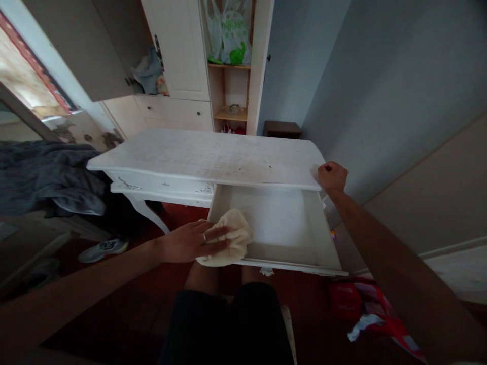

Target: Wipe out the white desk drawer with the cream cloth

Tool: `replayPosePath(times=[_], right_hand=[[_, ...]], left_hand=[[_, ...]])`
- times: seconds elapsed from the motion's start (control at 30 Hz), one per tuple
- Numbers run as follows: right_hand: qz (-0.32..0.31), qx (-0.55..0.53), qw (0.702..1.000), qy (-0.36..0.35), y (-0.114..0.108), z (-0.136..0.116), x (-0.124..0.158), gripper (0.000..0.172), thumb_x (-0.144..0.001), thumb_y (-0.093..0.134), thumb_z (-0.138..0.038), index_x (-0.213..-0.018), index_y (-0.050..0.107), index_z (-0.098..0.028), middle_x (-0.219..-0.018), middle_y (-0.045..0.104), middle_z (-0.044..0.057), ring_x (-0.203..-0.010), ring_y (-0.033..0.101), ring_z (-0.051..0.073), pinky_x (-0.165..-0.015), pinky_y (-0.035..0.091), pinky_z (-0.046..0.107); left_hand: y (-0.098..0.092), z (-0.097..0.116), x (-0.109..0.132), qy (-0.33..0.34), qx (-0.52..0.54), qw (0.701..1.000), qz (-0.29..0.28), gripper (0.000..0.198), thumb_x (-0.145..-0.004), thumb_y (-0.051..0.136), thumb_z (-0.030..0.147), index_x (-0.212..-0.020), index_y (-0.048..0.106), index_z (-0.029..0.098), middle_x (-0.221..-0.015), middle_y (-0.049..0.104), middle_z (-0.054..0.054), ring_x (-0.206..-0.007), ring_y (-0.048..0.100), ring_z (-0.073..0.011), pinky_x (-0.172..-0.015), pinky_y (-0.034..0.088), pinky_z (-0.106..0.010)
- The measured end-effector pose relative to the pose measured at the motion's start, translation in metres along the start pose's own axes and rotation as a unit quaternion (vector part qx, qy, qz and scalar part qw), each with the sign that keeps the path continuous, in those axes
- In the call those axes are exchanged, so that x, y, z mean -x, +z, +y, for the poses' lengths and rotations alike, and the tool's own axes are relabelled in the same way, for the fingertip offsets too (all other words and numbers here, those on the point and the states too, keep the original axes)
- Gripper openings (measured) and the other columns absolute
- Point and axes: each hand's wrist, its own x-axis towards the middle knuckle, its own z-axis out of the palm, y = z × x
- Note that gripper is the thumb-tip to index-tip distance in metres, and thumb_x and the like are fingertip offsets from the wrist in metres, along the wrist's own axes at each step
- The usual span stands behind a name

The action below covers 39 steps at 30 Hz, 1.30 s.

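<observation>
My left hand (201, 241) presses a cream cloth (234, 235) over the front left corner of the pulled-out drawer (283, 218). A ring shows on one finger, and the fingers lie bent across the cloth. The drawer holds nothing that I can see. It juts from a white desk (236, 154) whose top carries greyish smudges and a few dark specks. My right hand (333, 176) is curled into a fist at the desk top's right corner, resting on or against it. Whatever those fingers may hold is hidden.
Behind the desk stands a white wardrobe (178, 45) with shelves and a plastic bag (232, 35). Dark grey clothing (49, 175) hangs at the left, above a shoe (104, 250). Red bags (365, 304) lie at lower right. A grey wall (388, 91) runs along the right.
</observation>
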Motion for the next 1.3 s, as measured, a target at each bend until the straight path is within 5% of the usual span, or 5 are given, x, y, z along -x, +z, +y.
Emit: replayPosePath(times=[0.47, 0.67, 0.8, 1.07, 1.3], right_hand=[[0.018, 0.015, 0.999, -0.024, 0.001, 0.001, 0.0, 0.018, -0.072, 0.052, -0.024, -0.07, 0.069, -0.019, -0.072, 0.072, 0.009, -0.07, 0.06, 0.023, -0.073, 0.048, 0.035], [0.012, 0.035, 0.999, -0.03, 0.001, 0.0, 0.002, 0.017, -0.073, 0.052, -0.025, -0.071, 0.068, -0.02, -0.076, 0.072, 0.01, -0.073, 0.061, 0.024, -0.075, 0.049, 0.036], [0.011, 0.044, 0.999, -0.029, 0.0, -0.001, 0.002, 0.017, -0.074, 0.051, -0.026, -0.071, 0.067, -0.02, -0.077, 0.072, 0.01, -0.073, 0.06, 0.024, -0.076, 0.048, 0.036], [0.008, 0.053, 0.998, -0.032, -0.003, -0.006, 0.004, 0.019, -0.075, 0.051, -0.023, -0.072, 0.069, -0.019, -0.078, 0.073, 0.011, -0.073, 0.061, 0.024, -0.075, 0.048, 0.036], [0.01, 0.023, 0.999, -0.028, -0.005, -0.01, 0.007, 0.017, -0.076, 0.053, -0.023, -0.068, 0.068, -0.021, -0.075, 0.073, 0.009, -0.072, 0.062, 0.024, -0.073, 0.049, 0.035]], left_hand=[[0.043, -0.122, -0.034, -0.083, -0.011, 0.996, -0.022, 0.054, -0.094, 0.058, 0.011, -0.144, 0.059, 0.032, -0.153, 0.056, -0.012, -0.124, 0.063, -0.0252, -0.102, 0.053, -0.038], [0.045, -0.12, -0.038, -0.107, -0.008, 0.994, -0.038, 0.052, -0.094, 0.058, 0.014, -0.145, 0.058, 0.026, -0.153, 0.055, -0.016, -0.124, 0.064, -0.0272, -0.103, 0.053, -0.041], [0.039, -0.106, -0.044, -0.155, 0.084, 0.984, -0.016, 0.057, -0.091, 0.065, 0.029, -0.146, 0.054, 0.018, -0.15, 0.057, -0.019, -0.129, 0.061, -0.0296, -0.104, 0.053, -0.041], [-0.018, -0.114, -0.097, -0.291, 0.238, 0.906, 0.197, 0.042, -0.089, 0.056, 0.032, -0.127, 0.065, 0.016, -0.122, 0.073, -0.008, -0.113, 0.069, -0.0253, -0.103, 0.054, -0.042], [-0.041, -0.174, -0.156, -0.384, 0.186, 0.802, 0.418, 0.041, -0.099, 0.05, 0.038, -0.131, 0.062, 0.016, -0.125, 0.07, -0.007, -0.125, 0.063, -0.0284, -0.102, 0.054, -0.047]])
